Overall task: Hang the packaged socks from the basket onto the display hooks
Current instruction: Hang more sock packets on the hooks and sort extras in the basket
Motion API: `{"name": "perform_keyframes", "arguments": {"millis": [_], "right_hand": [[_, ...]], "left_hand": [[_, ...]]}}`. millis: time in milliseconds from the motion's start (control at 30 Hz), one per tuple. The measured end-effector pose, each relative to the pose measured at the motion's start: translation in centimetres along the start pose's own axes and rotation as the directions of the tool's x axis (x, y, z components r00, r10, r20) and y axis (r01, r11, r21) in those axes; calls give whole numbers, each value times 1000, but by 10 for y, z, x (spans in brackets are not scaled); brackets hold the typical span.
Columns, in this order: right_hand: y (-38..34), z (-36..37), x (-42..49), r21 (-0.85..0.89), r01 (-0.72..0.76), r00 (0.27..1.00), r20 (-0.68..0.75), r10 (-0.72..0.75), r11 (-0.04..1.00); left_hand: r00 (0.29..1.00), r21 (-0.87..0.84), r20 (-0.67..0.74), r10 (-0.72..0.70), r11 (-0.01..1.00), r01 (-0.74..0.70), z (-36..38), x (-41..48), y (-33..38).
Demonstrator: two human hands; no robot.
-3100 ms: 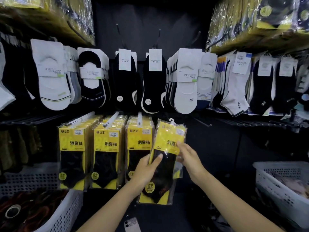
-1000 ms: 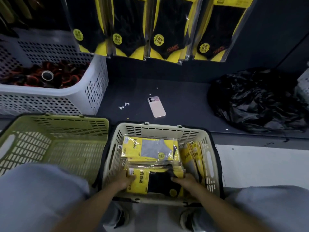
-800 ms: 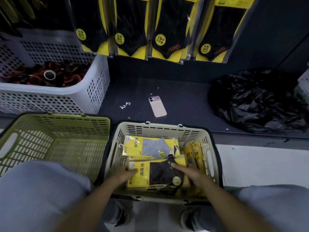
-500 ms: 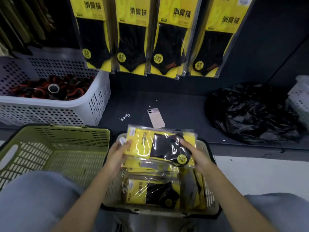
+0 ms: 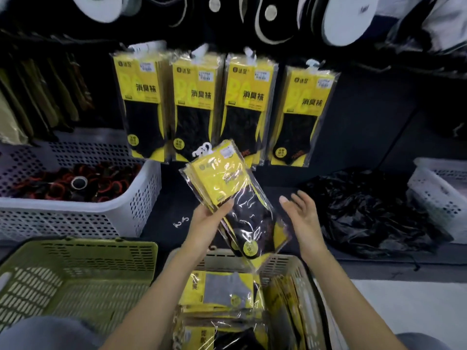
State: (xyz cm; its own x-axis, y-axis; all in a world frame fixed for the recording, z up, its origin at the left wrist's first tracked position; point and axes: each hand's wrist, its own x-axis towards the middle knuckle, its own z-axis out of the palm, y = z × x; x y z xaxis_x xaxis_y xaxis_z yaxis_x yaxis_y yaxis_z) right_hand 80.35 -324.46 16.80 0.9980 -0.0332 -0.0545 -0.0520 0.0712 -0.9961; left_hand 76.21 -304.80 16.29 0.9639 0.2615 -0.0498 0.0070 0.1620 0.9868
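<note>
While my left hand (image 5: 209,221) is gripping a small stack of packaged socks (image 5: 227,195) around its middle, thumb lying over the clear front, the stack is tilting with its white hanger tabs (image 5: 202,150) toward eleven o'clock, up in the air above the far rim of the beige basket (image 5: 278,263). My right hand (image 5: 300,215) is hovering just beside the stack at three o'clock, palm turned inward, fingers loose, holding nothing and not touching the plastic. More spare packs (image 5: 222,291) are lying flat in the basket at six o'clock. At twelve o'clock four rows of hanging packs (image 5: 197,97) are sitting on the display. A green basket (image 5: 75,274) is standing at eight o'clock, a white crate (image 5: 141,198) at ten, and a black plastic bag (image 5: 366,210) at three.
</note>
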Motion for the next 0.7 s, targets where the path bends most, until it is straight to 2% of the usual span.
{"name": "perform_keyframes", "arguments": {"millis": [67,167,267,400,700], "right_hand": [[-22,3,8,-72,137,989,66,-133,988],[-43,14,9,-72,243,958,172,-228,967],[-53,19,9,-35,304,945,137,-296,952],[-65,16,11,77,251,960,108,-258,965],[-84,-11,26,72,164,965,196,-176,984]], "left_hand": [[998,70,37,51,996,-54,5,3,11],[989,101,108,101,988,-112,14,3,23],[978,116,141,151,979,-168,21,5,35],[970,132,116,212,965,-226,28,13,48],[951,137,147,271,947,-291,43,36,79]]}}
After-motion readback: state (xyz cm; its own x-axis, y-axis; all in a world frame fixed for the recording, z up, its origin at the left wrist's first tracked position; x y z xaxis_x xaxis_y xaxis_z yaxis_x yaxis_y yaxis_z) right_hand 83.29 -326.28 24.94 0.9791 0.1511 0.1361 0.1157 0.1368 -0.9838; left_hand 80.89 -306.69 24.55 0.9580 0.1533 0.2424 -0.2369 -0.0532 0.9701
